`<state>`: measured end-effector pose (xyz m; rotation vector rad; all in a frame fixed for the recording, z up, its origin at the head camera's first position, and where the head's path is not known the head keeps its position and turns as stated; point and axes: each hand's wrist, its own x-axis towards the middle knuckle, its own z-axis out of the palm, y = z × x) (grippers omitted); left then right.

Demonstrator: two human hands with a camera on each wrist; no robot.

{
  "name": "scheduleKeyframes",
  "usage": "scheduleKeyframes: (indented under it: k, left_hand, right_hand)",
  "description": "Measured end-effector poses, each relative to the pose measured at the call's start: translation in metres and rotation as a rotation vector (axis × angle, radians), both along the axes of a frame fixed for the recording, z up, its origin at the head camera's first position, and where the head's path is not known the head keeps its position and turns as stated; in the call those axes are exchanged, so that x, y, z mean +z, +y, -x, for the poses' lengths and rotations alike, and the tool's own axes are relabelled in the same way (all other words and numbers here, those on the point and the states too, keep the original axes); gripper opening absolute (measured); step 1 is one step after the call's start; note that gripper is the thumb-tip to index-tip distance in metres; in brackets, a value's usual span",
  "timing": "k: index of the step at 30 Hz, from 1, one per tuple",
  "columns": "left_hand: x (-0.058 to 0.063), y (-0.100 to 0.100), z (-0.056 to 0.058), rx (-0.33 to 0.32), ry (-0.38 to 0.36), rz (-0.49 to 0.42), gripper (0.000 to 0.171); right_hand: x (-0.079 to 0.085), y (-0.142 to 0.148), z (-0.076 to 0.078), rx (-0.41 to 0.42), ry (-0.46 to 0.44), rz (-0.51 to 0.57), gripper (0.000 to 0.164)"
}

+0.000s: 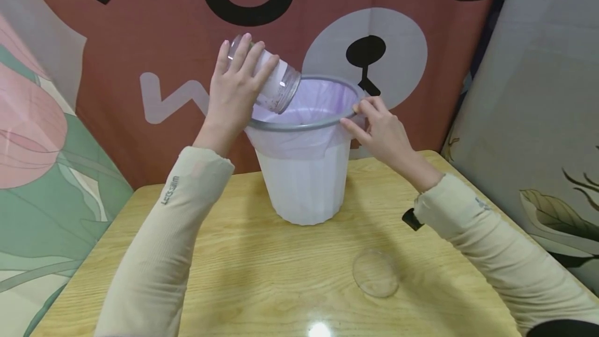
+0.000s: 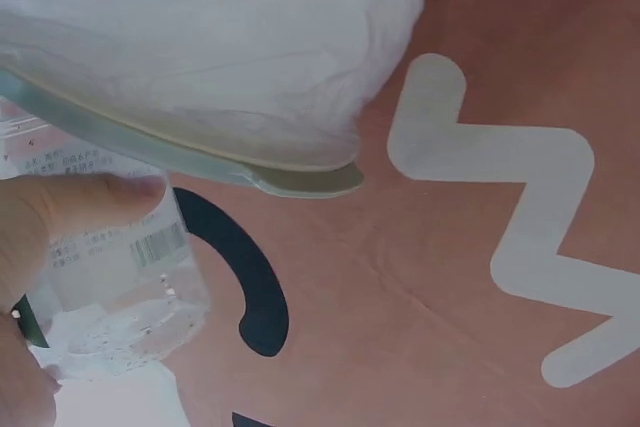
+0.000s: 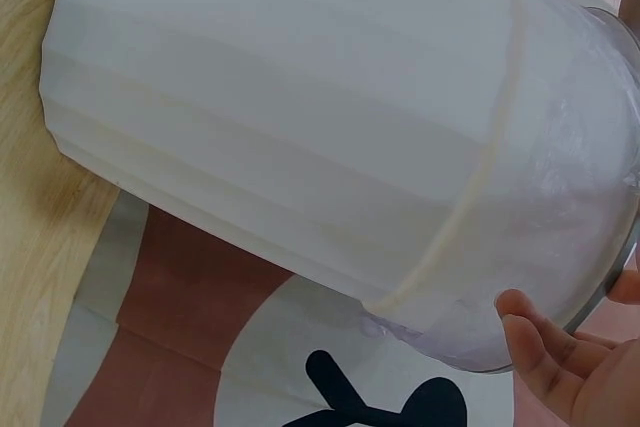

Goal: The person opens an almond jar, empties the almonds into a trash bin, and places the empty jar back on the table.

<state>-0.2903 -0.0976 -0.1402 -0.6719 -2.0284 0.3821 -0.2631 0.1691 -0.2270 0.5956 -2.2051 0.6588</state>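
Observation:
My left hand (image 1: pixel 238 82) grips a clear jar (image 1: pixel 273 85) with a white label, tilted mouth-down over the near-left rim of a white trash bin (image 1: pixel 306 181). In the left wrist view, the thumb (image 2: pixel 95 202) presses on the printed label, and small specks cling inside the jar (image 2: pixel 130 317). The bin stands on the table, lined with a thin lilac bag (image 1: pixel 323 100) folded over its grey rim (image 1: pixel 299 127). At the rim's right side my right hand (image 1: pixel 381 129) pinches the edge with thumb and fingers. What lies deep in the bin is hidden.
A clear round lid (image 1: pixel 376 273) lies on the wooden table (image 1: pixel 262 280), in front of the bin and to its right. Behind the table hangs a printed cloth (image 1: pixel 164 40), with more patterned cloth (image 1: pixel 529 92) along the right side.

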Motion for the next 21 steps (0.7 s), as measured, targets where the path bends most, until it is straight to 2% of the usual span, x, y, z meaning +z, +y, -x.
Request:
scheduleKeyframes:
  k: [6, 9, 15, 21]
  left_hand:
    - [0.002, 0.001, -0.002, -0.084, 0.0, -0.075, 0.052]
    - [0.004, 0.002, -0.005, -0.113, 0.008, -0.118, 0.055]
    - [0.005, 0.004, -0.013, -0.096, 0.016, -0.145, 0.065]
    - [0.004, 0.005, -0.019, -0.088, -0.013, -0.205, 0.068]
  right_hand:
    - [0.001, 0.002, 0.0, 0.002, 0.024, -0.001, 0.031]
    - [0.0, 0.003, 0.001, 0.002, 0.034, -0.005, 0.031]
    - [0.0, 0.004, 0.002, -0.004, 0.054, -0.02, 0.03]
    - [-0.001, 0.004, 0.001, -0.008, 0.06, -0.021, 0.03]
